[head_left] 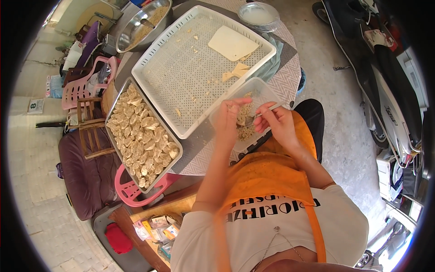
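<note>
In my right hand [277, 121] is a metal spoon [276, 105], pinched by its handle and slanting down to the left. It is over a clear plastic container [257, 86] with a crumbly brown filling [246, 132] inside. My left hand [229, 113] hovers at the container's left side; motion blurs its fingers, so whether it holds anything is unclear. Beyond them lies a large white perforated tray [170, 75] with a flat stack of pale dough wrappers [233, 43] and folded wrapper pieces [236, 71]. To the left, many filled dumplings [141, 136] crowd a metal tray [177, 153].
A steel bowl [124, 38] of crumbly filling stands at the far left, and a bowl with whitish contents [258, 16] at the far right. A pink stool [124, 190] is under the metal tray. Chairs stand left; a motor scooter [387, 90] is parked right.
</note>
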Demonstrator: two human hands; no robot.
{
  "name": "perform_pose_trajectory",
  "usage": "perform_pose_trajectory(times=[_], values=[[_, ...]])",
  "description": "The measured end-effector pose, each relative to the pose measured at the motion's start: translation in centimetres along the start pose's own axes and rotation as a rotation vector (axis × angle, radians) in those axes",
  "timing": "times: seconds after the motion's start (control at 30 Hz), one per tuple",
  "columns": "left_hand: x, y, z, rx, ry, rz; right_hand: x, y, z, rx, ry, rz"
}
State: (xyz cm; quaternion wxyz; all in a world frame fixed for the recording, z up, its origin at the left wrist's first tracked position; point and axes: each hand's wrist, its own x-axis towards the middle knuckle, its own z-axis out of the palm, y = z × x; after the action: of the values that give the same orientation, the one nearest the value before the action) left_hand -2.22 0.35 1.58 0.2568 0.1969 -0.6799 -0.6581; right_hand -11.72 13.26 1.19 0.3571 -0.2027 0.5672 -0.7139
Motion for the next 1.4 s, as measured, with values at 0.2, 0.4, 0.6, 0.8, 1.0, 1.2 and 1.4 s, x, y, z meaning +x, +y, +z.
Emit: perform_pose_trajectory(times=[0.2, 0.4, 0.6, 0.8, 1.0, 1.2, 1.4], values=[[-0.3, 0.6, -0.7, -0.177, -0.076, -0.207, 0.4, -1.1, -2.1, 0.077, 0.147, -0.099], [-0.3, -0.8, -0.8, -0.236, -0.089, -0.255, 0.4, -1.5, -2.2, 0.054, 0.153, -0.13], [-0.4, -0.6, 0.1, -0.493, 0.022, -0.383, 0.6, -1.0, -2.6, 0.028, 0.183, -0.13], [-0.7, -2.3, -0.8, -0.851, 0.012, -0.477, 0.8, -0.5, -2.3, 0.009, 0.177, -0.125], [-1.0, -1.2, 0.3, -0.459, 0.087, -0.451, 0.8, -0.2, -2.2, 0.002, 0.164, -0.118], [-0.4, 0.5, 1.0, -0.704, 0.096, -0.481, 0.9, 0.0, -2.6, -0.009, 0.179, -0.121], [-0.7, -1.6, -0.6, -0.537, -0.061, -0.345, 1.2, 0.0, -2.2, -0.023, 0.192, -0.133]])
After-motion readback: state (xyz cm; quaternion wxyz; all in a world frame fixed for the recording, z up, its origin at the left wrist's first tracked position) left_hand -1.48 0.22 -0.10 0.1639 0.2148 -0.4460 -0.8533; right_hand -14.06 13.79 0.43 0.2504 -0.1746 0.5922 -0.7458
